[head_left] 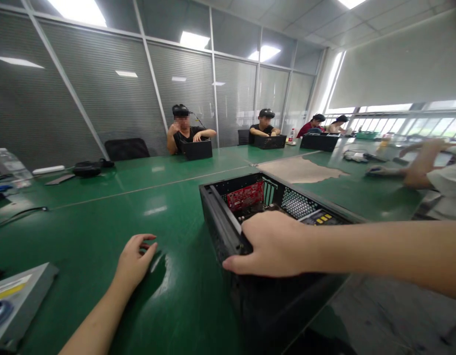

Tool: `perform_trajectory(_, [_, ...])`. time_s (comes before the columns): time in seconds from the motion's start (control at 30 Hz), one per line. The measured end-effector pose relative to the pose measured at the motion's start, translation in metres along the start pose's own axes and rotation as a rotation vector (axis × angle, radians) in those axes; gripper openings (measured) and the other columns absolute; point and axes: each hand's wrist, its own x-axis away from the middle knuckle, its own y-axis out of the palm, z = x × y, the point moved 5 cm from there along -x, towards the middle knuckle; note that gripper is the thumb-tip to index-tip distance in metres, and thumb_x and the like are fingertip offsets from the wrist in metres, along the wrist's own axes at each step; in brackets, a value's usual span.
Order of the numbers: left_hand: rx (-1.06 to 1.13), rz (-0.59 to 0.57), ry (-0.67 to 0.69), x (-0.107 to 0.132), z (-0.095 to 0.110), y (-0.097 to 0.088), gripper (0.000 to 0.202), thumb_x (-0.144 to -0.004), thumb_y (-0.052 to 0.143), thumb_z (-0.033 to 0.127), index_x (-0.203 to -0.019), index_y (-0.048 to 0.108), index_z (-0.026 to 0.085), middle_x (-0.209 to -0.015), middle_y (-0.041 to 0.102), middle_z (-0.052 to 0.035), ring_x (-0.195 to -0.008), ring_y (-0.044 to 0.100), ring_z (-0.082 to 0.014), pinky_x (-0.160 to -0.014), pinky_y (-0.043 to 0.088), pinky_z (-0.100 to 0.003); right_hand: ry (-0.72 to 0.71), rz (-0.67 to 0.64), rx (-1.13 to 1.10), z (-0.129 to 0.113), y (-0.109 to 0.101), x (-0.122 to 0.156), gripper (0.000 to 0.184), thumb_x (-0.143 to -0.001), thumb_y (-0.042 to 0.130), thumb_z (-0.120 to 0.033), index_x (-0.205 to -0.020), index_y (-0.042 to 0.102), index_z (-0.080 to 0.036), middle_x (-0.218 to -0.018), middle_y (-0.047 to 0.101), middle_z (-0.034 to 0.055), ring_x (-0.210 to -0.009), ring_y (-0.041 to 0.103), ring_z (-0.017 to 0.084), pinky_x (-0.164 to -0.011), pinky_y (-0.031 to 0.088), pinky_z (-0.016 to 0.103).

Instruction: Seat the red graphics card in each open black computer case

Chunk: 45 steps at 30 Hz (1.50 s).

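Note:
A black computer case [228, 305] lies on the green table with its side off, its inside facing up. A red circuit card [245, 195] shows within it, beside a vented panel and a part with yellow labels [323, 218]. My right hand [274, 244] grips the case's near left rim, thumb outside and fingers over the edge, their tips hidden inside. Left of the case, my left hand [136, 261] hovers or rests just over the tabletop; which one is unclear. Its fingers are loosely bent, thumb apart, holding nothing.
A metal box-shaped unit [26, 301] with a cable sits at the lower left of the green table [102, 217]. Across the table, people work at other black cases [197, 150]. A brown sheet [301, 169] lies beyond my case. Another person's arm [416, 170] reaches in from the right.

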Motion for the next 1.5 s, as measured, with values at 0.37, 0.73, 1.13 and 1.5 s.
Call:
perform_trajectory(0.37, [0.013, 0.023, -0.029, 0.005, 0.003, -0.004, 0.034, -0.082, 0.054, 0.044, -0.102, 0.062, 0.017, -0.1, 0.061, -0.0073, -0.081, 0.061, -0.0194, -0.065, 0.051, -0.029, -0.3, 0.25, 0.235, 0.003, -0.012, -0.092, 0.028, -0.089, 0.058, -0.033, -0.102, 0.068, -0.01, -0.102, 0.07, 0.0175, -0.093, 0.066, 0.027, -0.079, 0.049, 0.036])
perform_trajectory(0.73, [0.041, 0.008, -0.046, 0.001, 0.001, 0.003, 0.032, -0.081, 0.057, 0.043, -0.101, 0.062, 0.018, -0.101, 0.061, -0.0057, -0.081, 0.061, -0.0189, -0.065, 0.051, -0.029, -0.23, 0.015, 0.376, 0.036, 0.033, -0.131, 0.019, -0.085, 0.056, -0.009, -0.098, 0.069, -0.012, -0.093, 0.071, 0.0143, -0.088, 0.067, 0.024, -0.075, 0.047, 0.031])
perform_trajectory(1.13, [0.05, -0.026, -0.038, 0.003, 0.003, 0.006, 0.035, -0.079, 0.056, 0.043, -0.102, 0.062, 0.018, -0.102, 0.061, -0.007, -0.08, 0.062, -0.0202, -0.064, 0.051, -0.03, -0.219, 0.057, 0.338, 0.045, 0.032, -0.133, 0.025, -0.082, 0.057, -0.008, -0.105, 0.067, -0.013, -0.099, 0.071, 0.0138, -0.092, 0.068, 0.025, -0.076, 0.048, 0.031])
perform_trajectory(1.5, [0.041, -0.032, -0.018, 0.002, 0.002, 0.005, 0.037, -0.08, 0.055, 0.043, -0.104, 0.061, 0.016, -0.103, 0.061, -0.0083, -0.081, 0.061, -0.0205, -0.066, 0.052, -0.031, -0.217, 0.03, 0.34, 0.038, 0.019, -0.126, 0.027, -0.081, 0.067, -0.018, -0.107, 0.068, -0.011, -0.104, 0.07, 0.017, -0.094, 0.068, 0.028, -0.077, 0.05, 0.035])
